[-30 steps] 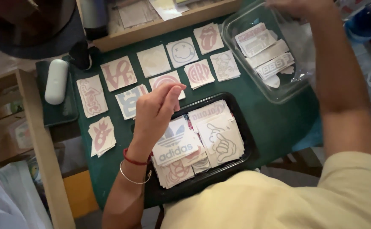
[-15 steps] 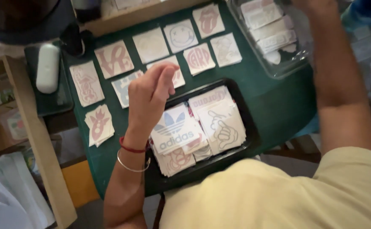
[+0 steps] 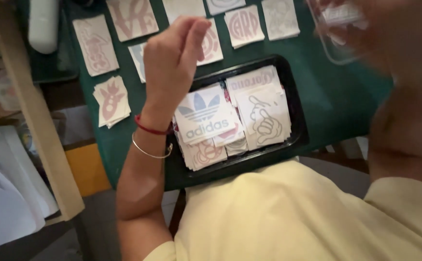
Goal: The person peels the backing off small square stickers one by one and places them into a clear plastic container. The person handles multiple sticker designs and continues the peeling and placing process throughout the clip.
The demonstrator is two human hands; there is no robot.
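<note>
The left hand (image 3: 170, 58) hangs raised over the green counter (image 3: 336, 106), its fingers (image 3: 194, 34) drawn together with the tips nearly meeting; whether a thin sheet is pinched between them cannot be told. A red cord and a thin metal bangle (image 3: 150, 152) ring the wrist.

Just at 5 o'clock of that hand sits a black tray (image 3: 295, 104) packed with 2 piles of decals. The top decal (image 3: 206, 116) on the left pile is a white square sheet with a grey-blue 3-leaf emblem and lettering below it, lying slightly tilted. The hand decal (image 3: 264, 121) tops the right pile: white, with a pale outline of a hand gesture.

Across the counter from 9 to 1 o'clock of the tray lie more white sheets with pinkish-red designs, among them a small stack (image 3: 110, 99) at the counter's left edge and a round-lettered one (image 3: 244, 25) near the top.

The right hand is blurred at the upper right by a clear tub (image 3: 334, 34); its grip cannot be told.
</note>
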